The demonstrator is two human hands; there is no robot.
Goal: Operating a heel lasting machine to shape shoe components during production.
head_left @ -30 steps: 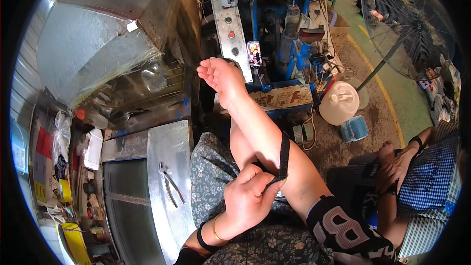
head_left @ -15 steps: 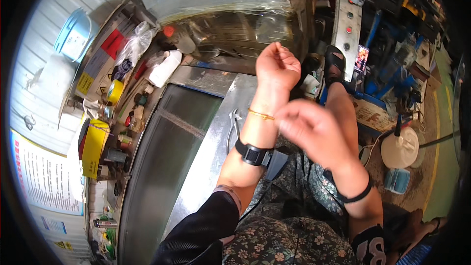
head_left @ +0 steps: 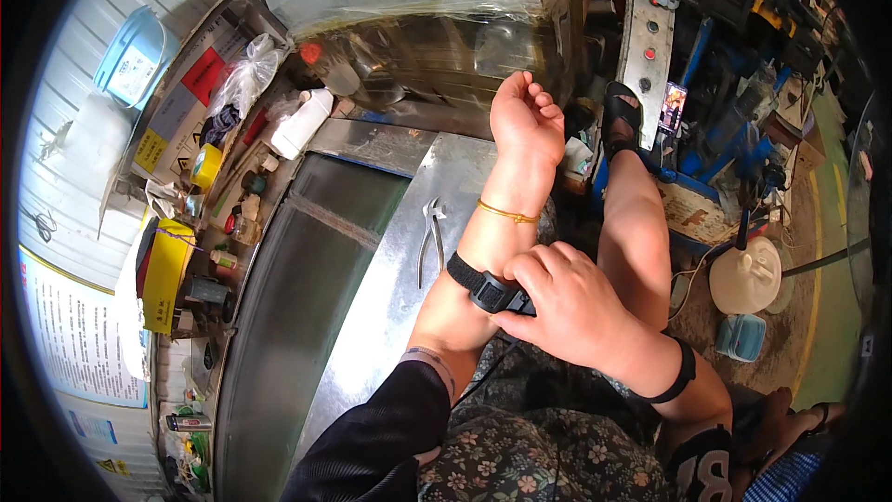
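My left hand [head_left: 528,123] is held out palm up, its fingers loosely curled and nothing in them. Around that wrist sits a thin gold bracelet [head_left: 506,213]. Farther down the forearm is a black strap [head_left: 467,271] carrying a black wrist device [head_left: 492,295], with a dark cable running down from it. My right hand [head_left: 585,309] grips the device, thumb on its near side and fingers over its right end, covering that part. A pair of pliers [head_left: 432,240] lies on the metal surface [head_left: 376,316] to the left of my forearm.
On the left, a cluttered shelf holds a white bottle [head_left: 305,124], yellow tape [head_left: 206,167] and a yellow box [head_left: 167,277]. A blue bucket [head_left: 136,60] stands above. To the right are a button panel [head_left: 648,46], a phone [head_left: 673,108] and a cream jug [head_left: 746,276].
My right hand has moved from near the bracelet down to the wrist device and taken hold of it. The left fingers have loosened. More of the pliers shows now.
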